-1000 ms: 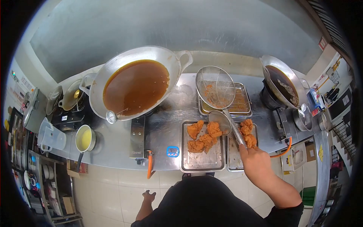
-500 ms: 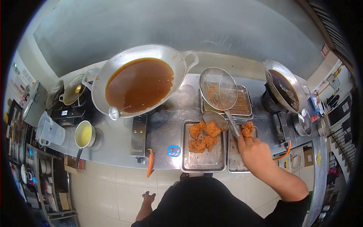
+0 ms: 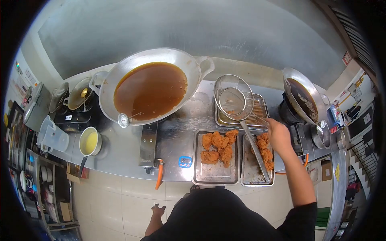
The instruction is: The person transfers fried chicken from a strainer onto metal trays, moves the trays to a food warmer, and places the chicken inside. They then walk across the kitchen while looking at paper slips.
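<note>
My right hand (image 3: 277, 133) is closed around the thin handle of a small strainer (image 3: 233, 99). The strainer's mesh sits over the bowl of a large wire skimmer (image 3: 219, 86), above a rack tray (image 3: 262, 105). The large skimmer's long metal handle points toward me and lies across the right metal tray (image 3: 250, 176). Fried chicken pieces (image 3: 265, 154) are on that tray, partly behind the handle. More fried chicken (image 3: 220, 148) rests in the left metal tray (image 3: 213, 176). Down by my side hangs my left hand (image 3: 158, 210), empty, its fingers apart.
A big wok (image 3: 106, 90) of brown oil with a thermometer (image 3: 123, 120) stands at left centre. Another oil-filled wok (image 3: 295, 76) is at right. A small pot (image 3: 91, 142) of yellow liquid, a plastic jug (image 3: 54, 136) and a blue timer (image 3: 185, 161) share the counter.
My right hand has moved from the large skimmer's handle up to the small strainer, which has risen into the large skimmer's bowl. The large handle now lies on the right tray.
</note>
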A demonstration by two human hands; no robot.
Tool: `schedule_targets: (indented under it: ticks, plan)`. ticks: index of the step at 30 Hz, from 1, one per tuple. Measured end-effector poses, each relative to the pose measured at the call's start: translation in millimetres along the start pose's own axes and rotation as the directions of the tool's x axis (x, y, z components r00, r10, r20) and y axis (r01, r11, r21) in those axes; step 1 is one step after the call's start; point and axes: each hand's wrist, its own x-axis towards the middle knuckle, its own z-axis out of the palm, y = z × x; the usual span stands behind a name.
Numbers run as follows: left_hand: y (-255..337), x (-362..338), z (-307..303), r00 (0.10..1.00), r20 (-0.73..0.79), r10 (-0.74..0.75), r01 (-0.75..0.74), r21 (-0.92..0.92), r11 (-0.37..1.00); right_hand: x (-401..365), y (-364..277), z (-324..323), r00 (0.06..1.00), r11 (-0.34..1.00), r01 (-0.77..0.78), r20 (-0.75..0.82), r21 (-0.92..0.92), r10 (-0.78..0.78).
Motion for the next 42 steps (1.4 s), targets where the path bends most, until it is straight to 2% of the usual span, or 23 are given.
schedule_targets:
  ticks: [3, 4, 6, 7, 9, 12, 13, 15, 18, 21, 23, 24, 25, 29, 30, 32, 34, 38, 40, 41, 42]
  plan:
    - [0, 2, 1, 0.999, -0.002, 0.037, -0.037, 0.111, 0.993, 6, 63, 85, 0.997, 0.924, -0.068, 0.006, 0.376, 0.071]
    - [4, -3, -2, 1.0, 0.017, 0.013, -0.014, 0.05, 0.999, 5, 63, 94, 0.978, 0.862, -0.207, 0.077, 0.463, 0.194]
    - [23, -28, -20, 0.998, 0.062, -0.032, 0.036, -0.06, 0.998, -2, 60, 110, 0.878, 0.656, -0.472, 0.25, 0.589, 0.407]
    - [24, -26, -23, 0.999, 0.045, -0.021, 0.022, -0.013, 1.0, -8, 75, 131, 0.891, 0.696, -0.433, 0.153, 0.573, 0.429]
    - [8, -15, -20, 1.0, 0.019, 0.002, -0.004, 0.089, 0.996, -22, 73, 121, 0.915, 0.754, -0.357, 0.045, 0.551, 0.401]
    - [-43, 33, -8, 0.964, 0.147, 0.222, -0.247, 0.179, 0.952, -55, 81, 89, 0.941, 0.85, -0.26, -0.076, 0.458, 0.329]
    - [-29, 26, -14, 0.976, 0.135, 0.172, -0.19, 0.126, 0.974, -69, 85, 79, 0.949, 0.881, -0.23, -0.105, 0.413, 0.297]
    - [0, -2, -27, 0.991, 0.119, 0.063, -0.064, 0.012, 0.998, -102, 95, 61, 0.913, 0.818, -0.324, -0.068, 0.474, 0.401]
    - [-20, 32, -16, 0.951, 0.197, 0.237, -0.251, 0.046, 0.967, -160, 119, 60, 0.838, 0.729, -0.436, -0.057, 0.528, 0.543]
    - [17, 16, -23, 0.972, 0.115, 0.204, -0.203, -0.021, 0.979, -224, 142, 76, 0.723, 0.602, -0.578, 0.004, 0.55, 0.691]
    - [62, -12, -35, 0.966, 0.119, 0.229, -0.233, 0.016, 0.972, -266, 153, 95, 0.653, 0.532, -0.665, 0.063, 0.524, 0.754]
    - [76, -23, -39, 0.963, 0.121, 0.24, -0.245, 0.035, 0.969, -280, 149, 97, 0.655, 0.55, -0.682, 0.067, 0.483, 0.753]
    - [63, -1, -29, 0.937, 0.051, 0.347, -0.35, 0.098, 0.931, -293, 144, 99, 0.656, 0.566, -0.696, 0.072, 0.441, 0.751]
    - [77, 8, -26, 0.917, 0.091, 0.389, -0.398, 0.107, 0.911, -337, 143, 126, 0.637, 0.56, -0.733, 0.101, 0.387, 0.764]
    - [80, 5, -26, 0.929, 0.112, 0.353, -0.363, 0.087, 0.928, -347, 146, 137, 0.63, 0.548, -0.743, 0.123, 0.385, 0.767]
    - [94, -11, -27, 0.948, 0.15, 0.279, -0.289, 0.045, 0.956, -362, 147, 154, 0.514, 0.319, -0.808, 0.33, 0.495, 0.792]
    - [92, -12, -21, 0.922, 0.079, 0.379, -0.384, 0.058, 0.922, -356, 132, 160, 0.377, 0.026, -0.838, 0.542, 0.545, 0.751]
    - [110, -42, -2, 0.896, 0.026, 0.444, -0.443, -0.023, 0.896, -342, 125, 179, 0.403, -0.138, -0.802, 0.696, 0.582, 0.594]
    - [150, -91, 2, 0.826, 0.091, 0.556, -0.559, 0.003, 0.829, -326, 123, 177, 0.403, -0.179, -0.8, 0.734, 0.572, 0.547]
    - [175, -115, 9, 0.787, 0.124, 0.605, -0.61, 0.012, 0.792, -320, 126, 178, 0.364, -0.281, -0.78, 0.77, 0.559, 0.524]
    - [194, -130, 20, 0.75, 0.127, 0.649, -0.651, -0.033, 0.758, -319, 130, 180, 0.375, -0.336, -0.739, 0.771, 0.584, 0.514]
